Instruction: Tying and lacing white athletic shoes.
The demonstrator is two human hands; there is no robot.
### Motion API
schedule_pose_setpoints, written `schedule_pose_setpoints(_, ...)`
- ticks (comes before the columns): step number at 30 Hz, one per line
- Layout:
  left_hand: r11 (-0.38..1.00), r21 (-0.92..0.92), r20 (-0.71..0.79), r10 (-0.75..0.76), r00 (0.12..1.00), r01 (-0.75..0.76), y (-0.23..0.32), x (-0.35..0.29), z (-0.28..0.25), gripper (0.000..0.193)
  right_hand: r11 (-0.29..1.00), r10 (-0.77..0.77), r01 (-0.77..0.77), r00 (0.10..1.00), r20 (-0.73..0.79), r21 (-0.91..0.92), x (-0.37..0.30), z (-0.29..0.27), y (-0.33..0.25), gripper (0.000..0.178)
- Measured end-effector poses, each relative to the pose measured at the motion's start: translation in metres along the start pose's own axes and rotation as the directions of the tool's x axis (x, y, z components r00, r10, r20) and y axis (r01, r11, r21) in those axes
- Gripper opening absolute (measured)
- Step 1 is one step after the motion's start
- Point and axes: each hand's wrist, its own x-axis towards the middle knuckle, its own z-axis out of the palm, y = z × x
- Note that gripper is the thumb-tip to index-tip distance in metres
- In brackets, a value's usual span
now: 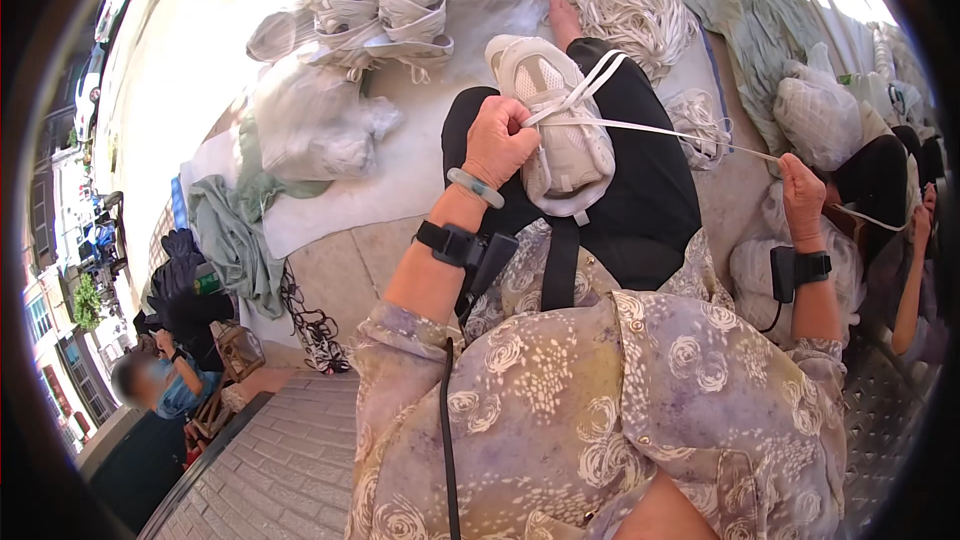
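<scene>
A pale beige-white sneaker upper [570,155] lies across my black-trousered lap. White shoelace [640,126] runs through its front, with loose loops standing up toward the far right. My left hand [497,145] is closed at the upper's left edge, pinching the lace where it leaves the eyelets; its fingertips are partly hidden. Out to the right, my right hand [803,195] is closed on the far part of the same lace. Between the two hands the lace stretches nearly straight, across the upper and over my thigh.
Stacked pale shoe uppers [385,10] and a heap of white laces [630,10] lie beyond my knees. Plastic bags [310,120] rest at left, others [820,110] at right. A co-worker's hand [925,215] is at far right; another person [175,370] sits left.
</scene>
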Motion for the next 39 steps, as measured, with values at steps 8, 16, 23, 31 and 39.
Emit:
schedule_pose_setpoints(8, 1.0, 0.019, -0.063, 0.002, 0.998, -0.001, 0.0, -0.008, 0.001, 0.025, 0.97, 0.209, -0.212, 0.977, 0.038, 0.115, -0.03, 0.004, 0.005, 0.02)
schedule_pose_setpoints(16, 0.997, 0.067, -0.104, 0.034, 0.994, -0.027, 0.003, -0.012, 0.0, 0.024, 0.784, 0.156, -0.514, 0.706, 0.691, 0.348, 0.004, 0.019, -0.047, 0.023)
schedule_pose_setpoints(23, 0.885, 0.361, -0.164, 0.37, 0.914, -0.294, 0.022, -0.011, 0.022, 0.011, 0.833, -0.422, 0.294, 0.885, 0.196, 0.469, 0.077, 0.071, -0.191, 0.058)
schedule_pose_setpoints(31, 0.803, 0.563, -0.239, 0.385, 0.891, -0.196, 0.021, -0.003, 0.036, 0.012, 0.883, -0.27, 0.097, 0.906, 0.328, 0.459, 0.083, 0.102, -0.228, 0.039)
schedule_pose_setpoints(39, 0.747, 0.634, -0.158, 0.379, 0.912, -0.201, 0.032, -0.002, 0.05, 0.015, 0.818, -0.226, -0.063, 0.879, 0.42, 0.572, 0.087, 0.109, -0.207, 0.021)
